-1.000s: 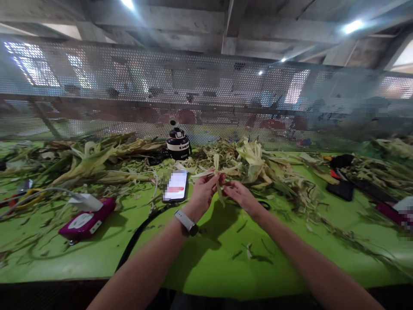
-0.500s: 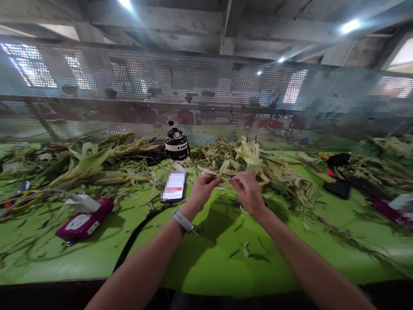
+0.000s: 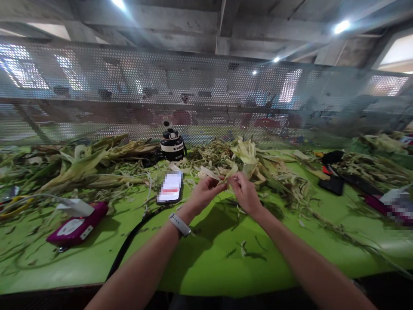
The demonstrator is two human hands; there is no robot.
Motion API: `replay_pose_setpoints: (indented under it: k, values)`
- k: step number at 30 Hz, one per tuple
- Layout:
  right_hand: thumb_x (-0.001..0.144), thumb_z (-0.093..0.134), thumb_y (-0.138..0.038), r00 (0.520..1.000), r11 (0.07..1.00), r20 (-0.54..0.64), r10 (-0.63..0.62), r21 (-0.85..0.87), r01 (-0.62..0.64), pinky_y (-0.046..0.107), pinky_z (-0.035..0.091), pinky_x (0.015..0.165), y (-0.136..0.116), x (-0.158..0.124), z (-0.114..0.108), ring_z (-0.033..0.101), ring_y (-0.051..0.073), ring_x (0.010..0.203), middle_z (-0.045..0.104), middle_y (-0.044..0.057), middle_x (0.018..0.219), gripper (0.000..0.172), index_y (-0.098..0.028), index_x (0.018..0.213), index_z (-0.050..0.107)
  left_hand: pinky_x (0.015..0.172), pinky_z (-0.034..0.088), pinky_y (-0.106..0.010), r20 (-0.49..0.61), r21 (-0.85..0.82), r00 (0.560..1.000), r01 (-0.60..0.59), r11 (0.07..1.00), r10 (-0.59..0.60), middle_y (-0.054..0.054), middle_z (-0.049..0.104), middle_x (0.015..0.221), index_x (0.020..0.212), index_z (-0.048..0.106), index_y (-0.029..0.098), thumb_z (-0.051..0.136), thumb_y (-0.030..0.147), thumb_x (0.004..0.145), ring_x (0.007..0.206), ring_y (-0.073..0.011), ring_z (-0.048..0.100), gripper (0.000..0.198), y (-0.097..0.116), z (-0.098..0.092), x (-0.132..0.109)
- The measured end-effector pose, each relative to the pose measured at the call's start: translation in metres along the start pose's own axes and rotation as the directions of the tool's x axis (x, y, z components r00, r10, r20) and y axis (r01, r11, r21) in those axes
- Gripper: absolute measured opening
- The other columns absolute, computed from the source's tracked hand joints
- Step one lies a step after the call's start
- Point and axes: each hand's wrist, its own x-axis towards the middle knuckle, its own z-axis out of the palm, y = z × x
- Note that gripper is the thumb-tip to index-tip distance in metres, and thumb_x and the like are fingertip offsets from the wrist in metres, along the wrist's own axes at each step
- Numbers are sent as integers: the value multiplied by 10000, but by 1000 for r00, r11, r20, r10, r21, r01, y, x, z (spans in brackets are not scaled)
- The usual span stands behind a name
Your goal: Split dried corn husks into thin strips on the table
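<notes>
Left hand (image 3: 206, 193) and right hand (image 3: 244, 193) are pinching a pale husk strip (image 3: 231, 171) above the green counter (image 3: 213, 271), each grip closing on it, apparently steadying something so flimsy from both sides.

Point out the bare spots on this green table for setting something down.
Widest: the green table nearer than the left hand and right hand, between the forearms, bar a few scraps. Narrower: between the purple power strip and the black strap, lightly littered. Crowded: beyond the hands, where husk piles flank the bottle, with the phone in front of it.
</notes>
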Motion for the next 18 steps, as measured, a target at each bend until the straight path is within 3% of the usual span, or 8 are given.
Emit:
replay_pose_setpoints:
  k: [3, 6, 8, 13, 16, 18]
  values:
    - [887, 409, -420, 999, 999, 11, 33, 33, -34, 242, 373, 519, 1, 0, 1, 517, 140, 501, 557, -14, 580, 252, -188, 861, 505, 714, 440, -273, -36, 12, 999, 23, 1000, -23, -4, 641, 708, 868, 614, 132, 752, 335, 595, 682, -124, 562, 367, -3, -1, 3]
    - [862, 454, -451, 998, 997, 16, 58, 54, -58, 248, 384, 509, 5, 0, 3, 489, 142, 475, 488, -51, 514, 341, -160, 1037, 483, 719, 453, -285, -154, -23, 988, -12, 1000, 8, -10, 644, 742, 855, 601, 137, 749, 341, 588, 696, -129, 573, 368, -4, -5, 5]
    - [828, 517, -457, 999, 998, 3, 38, 40, -38, 257, 414, 533, 6, 0, 4, 521, 150, 522, 524, -34, 571, 422, -148, 1112, 466, 736, 461, -298, -215, -42, 976, -19, 999, 9, -9, 639, 748, 855, 588, 142, 743, 337, 586, 707, -131, 579, 366, -6, -8, 6]
    - [878, 481, -355, 972, 958, 45, -230, -165, 235, 291, 451, 690, 4, -3, 5, 564, 182, 754, 590, 60, 782, 221, -185, 873, 620, 695, 466, -291, -263, 48, 965, 0, 999, 12, 9, 601, 693, 856, 582, 153, 692, 313, 625, 667, -126, 565, 302, -10, -14, 8]
    - [892, 464, -312, 934, 886, 93, -346, -295, 358, 311, 441, 733, -1, -3, 1, 539, 192, 781, 574, 61, 753, 231, -191, 828, 650, 646, 458, -279, -257, 263, 962, -20, 965, 90, 11, 577, 664, 841, 599, 154, 635, 291, 670, 635, -128, 541, 222, -8, -15, 7]
    - [884, 479, -305, 919, 857, 84, -385, -339, 389, 336, 431, 785, -3, -2, -2, 533, 205, 849, 596, 75, 839, 214, -193, 821, 650, 647, 455, -280, -185, 420, 972, -54, 906, 144, 2, 586, 669, 819, 613, 157, 622, 273, 678, 643, -137, 540, 183, -3, -14, 6]
